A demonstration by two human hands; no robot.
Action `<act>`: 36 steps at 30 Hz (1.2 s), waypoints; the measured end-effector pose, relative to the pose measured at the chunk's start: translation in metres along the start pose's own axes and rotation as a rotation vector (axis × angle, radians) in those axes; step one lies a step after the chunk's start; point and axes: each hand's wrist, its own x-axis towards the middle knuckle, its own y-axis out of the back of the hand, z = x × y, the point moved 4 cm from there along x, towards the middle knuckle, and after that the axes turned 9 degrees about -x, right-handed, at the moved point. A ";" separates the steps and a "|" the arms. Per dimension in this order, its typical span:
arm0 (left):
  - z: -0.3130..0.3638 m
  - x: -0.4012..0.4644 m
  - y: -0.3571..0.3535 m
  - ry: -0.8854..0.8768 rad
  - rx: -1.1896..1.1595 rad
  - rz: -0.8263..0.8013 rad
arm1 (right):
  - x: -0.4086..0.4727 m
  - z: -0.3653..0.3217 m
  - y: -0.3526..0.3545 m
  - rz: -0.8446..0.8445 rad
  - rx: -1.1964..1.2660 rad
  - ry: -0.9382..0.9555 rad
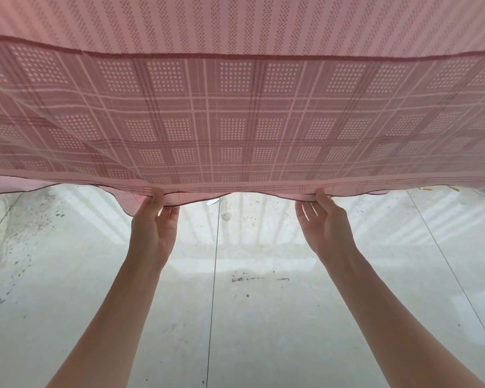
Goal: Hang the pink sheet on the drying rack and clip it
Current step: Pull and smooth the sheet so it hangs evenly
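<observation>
The pink sheet (pixel 235 113), checked with dotted squares, hangs across the whole upper half of the view in two layers, its lower hem wavy. My left hand (pixel 154 222) pinches the hem left of centre, thumb in front and fingers behind the cloth. My right hand (pixel 324 222) pinches the same hem right of centre in the same way. Both arms reach up and forward. The drying rack is hidden behind the sheet; only its barred shadow shows on the floor. No clip is visible.
Below the sheet lies a pale tiled floor (pixel 249 317) with dark specks and grout lines. A stained, rough patch (pixel 9 228) runs along the left. Small bits of litter (pixel 426 188) lie at the far right under the hem.
</observation>
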 end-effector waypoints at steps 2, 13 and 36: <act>0.000 -0.005 0.002 -0.005 -0.001 -0.033 | -0.003 0.001 0.001 -0.015 -0.002 -0.005; -0.011 -0.008 0.008 0.005 -0.076 -0.028 | -0.011 0.004 0.005 -0.036 0.127 -0.063; -0.007 -0.022 0.011 -0.004 -0.082 0.115 | -0.030 0.002 0.004 0.049 0.186 -0.100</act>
